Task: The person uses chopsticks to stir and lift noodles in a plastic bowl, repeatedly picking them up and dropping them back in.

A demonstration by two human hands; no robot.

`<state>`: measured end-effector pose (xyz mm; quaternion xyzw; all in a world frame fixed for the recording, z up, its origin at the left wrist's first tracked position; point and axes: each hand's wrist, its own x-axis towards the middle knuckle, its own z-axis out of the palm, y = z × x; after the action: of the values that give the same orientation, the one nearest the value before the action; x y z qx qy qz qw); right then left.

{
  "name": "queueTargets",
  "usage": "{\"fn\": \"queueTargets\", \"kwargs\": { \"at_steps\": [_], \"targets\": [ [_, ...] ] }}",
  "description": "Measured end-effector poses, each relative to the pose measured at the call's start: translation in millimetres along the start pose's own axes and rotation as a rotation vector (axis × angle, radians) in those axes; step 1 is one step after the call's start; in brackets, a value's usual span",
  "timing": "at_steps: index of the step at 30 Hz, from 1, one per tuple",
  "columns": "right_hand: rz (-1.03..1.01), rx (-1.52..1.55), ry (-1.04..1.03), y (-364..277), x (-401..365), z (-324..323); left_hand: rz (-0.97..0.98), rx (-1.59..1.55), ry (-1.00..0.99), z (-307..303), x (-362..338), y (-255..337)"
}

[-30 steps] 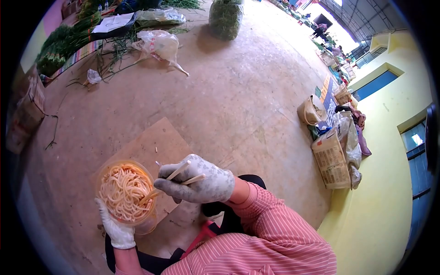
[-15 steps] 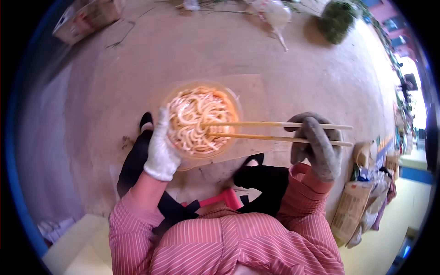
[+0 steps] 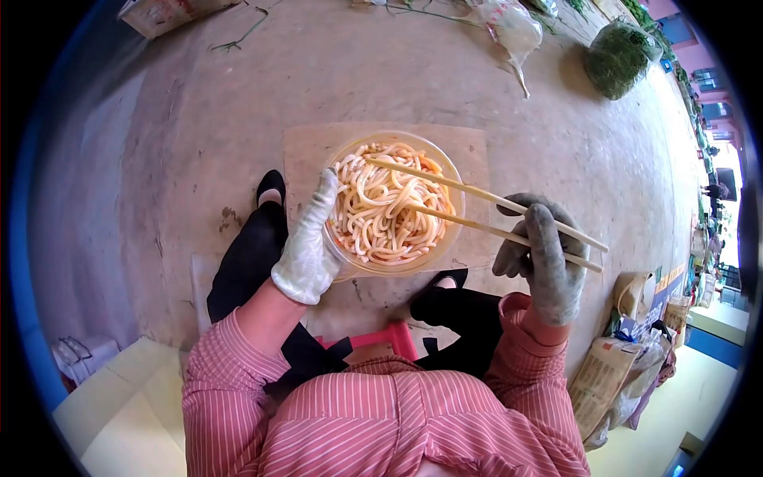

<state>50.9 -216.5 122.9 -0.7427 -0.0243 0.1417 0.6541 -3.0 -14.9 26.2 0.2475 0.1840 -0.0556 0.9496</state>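
A round clear plastic bowl full of noodles in reddish sauce is held up in front of me. My left hand, in a whitish glove, grips its left side, thumb along the rim. My right hand, in a grey, dirty glove, holds a pair of wooden chopsticks. Their tips are spread apart, one near the upper part of the noodles and the other near the middle. Beneath the bowl, a flat brown cardboard sheet lies on the floor.
A red stool shows between my legs. At the top right are a plastic bag and a bagged green bundle. A cardboard box stands at top left. Bags and flattened cardboard lie at right.
The bowl and my left hand appear further right in the view. The chopsticks now slant up to the left, with their tips wider apart; the upper tip has moved higher over the noodles.
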Motion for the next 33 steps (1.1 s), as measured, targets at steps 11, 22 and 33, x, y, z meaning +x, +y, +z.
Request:
{"fn": "queueTargets", "kwargs": {
  "at_steps": [11,22,33],
  "targets": [
    [0.036,-0.01,0.089,22,17,-1,-0.054,-0.039,0.005,0,-1,1],
    [0.076,0.29,-0.021,53,40,-23,-0.015,0.004,0.013,3,-3,5],
    [-0.03,0.393,0.027,40,37,-25,-0.025,-0.044,-0.003,-2,-1,5]
  ]
}}
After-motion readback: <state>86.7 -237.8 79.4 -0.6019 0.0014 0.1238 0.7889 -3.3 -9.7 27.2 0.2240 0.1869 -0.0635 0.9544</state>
